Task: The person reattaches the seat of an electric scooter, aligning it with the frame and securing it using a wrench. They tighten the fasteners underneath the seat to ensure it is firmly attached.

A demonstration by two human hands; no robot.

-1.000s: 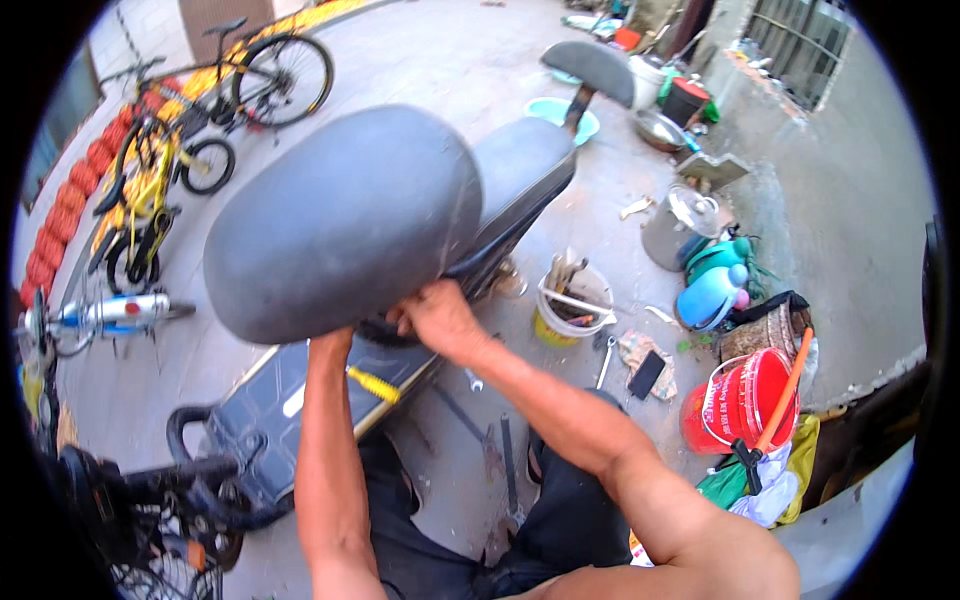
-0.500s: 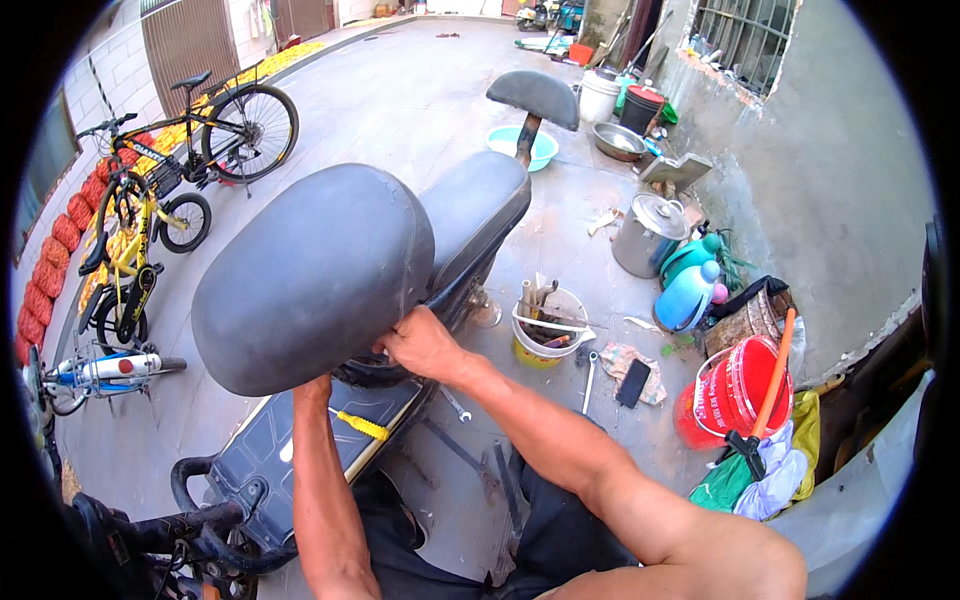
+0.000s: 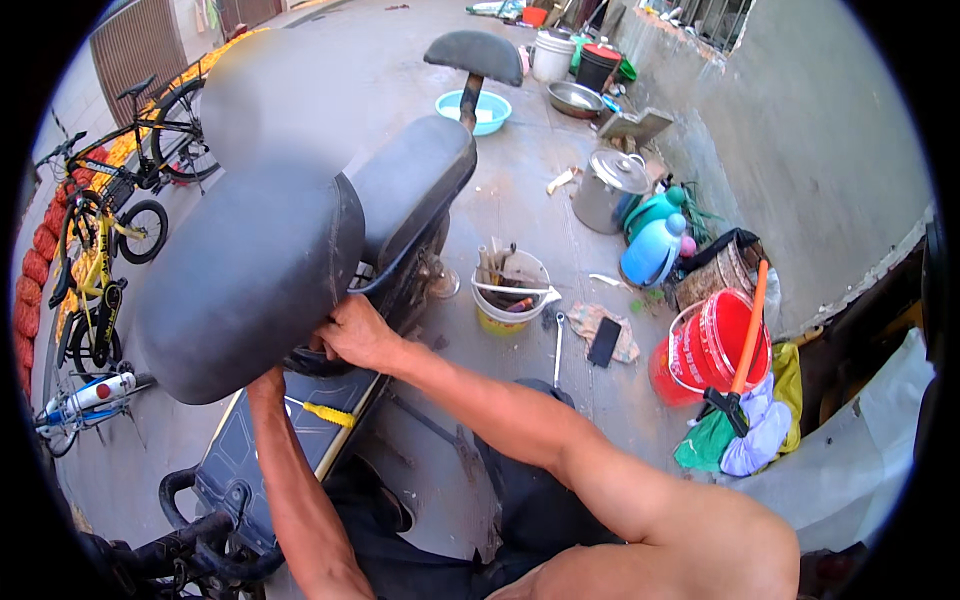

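Note:
A large dark padded scooter seat is in front of me, with a long rear seat and backrest behind it. My right hand is closed at the underside of the front seat's right edge; whatever its curled fingers grip is hidden. My left hand reaches up under the same seat, its fingers hidden by it. Below lies the scooter's footboard, with a yellow-handled screwdriver on it.
To the right are a bucket of tools, a wrench, a phone on a rag, a red bucket, jugs and a lidded pot. Bicycles stand left; a wall runs along the right.
The view has shifted, so the seat and yard objects appear further left. Both hands stay under the front seat's edge. A blurred patch now covers the area behind that seat.

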